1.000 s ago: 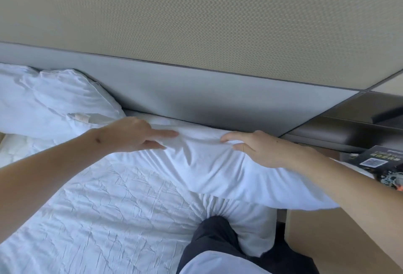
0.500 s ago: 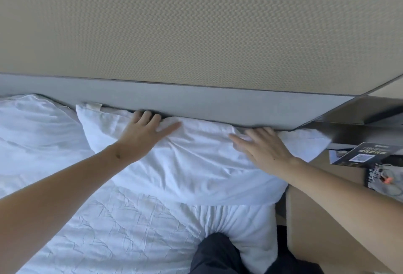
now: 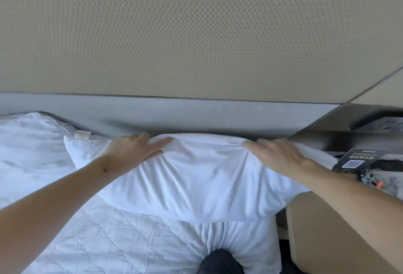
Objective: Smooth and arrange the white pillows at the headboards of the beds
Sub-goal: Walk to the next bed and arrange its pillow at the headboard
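Observation:
A white pillow (image 3: 196, 182) lies across the head of the bed, its top edge against the grey headboard (image 3: 196, 114). My left hand (image 3: 133, 151) rests flat on its upper left part, fingers spread and reaching over the top edge. On the pillow's upper right part lies my right hand (image 3: 277, 156), palm down. The cloth is bunched into folds between the two hands. A second white pillow (image 3: 28, 143) lies to the left, against the headboard.
A creased white quilt (image 3: 109, 241) covers the bed below the pillow. My dark-trousered knee (image 3: 220, 262) presses into the bed's edge. A beige nightstand (image 3: 316, 230) at the right carries a black QR-code card (image 3: 353, 160) and cables. A socket panel (image 3: 379, 123) sits above it.
The pillow has gone from raised to lying against the headboard. Both hands moved up to its top edge and now press it, with the cloth bunching between them.

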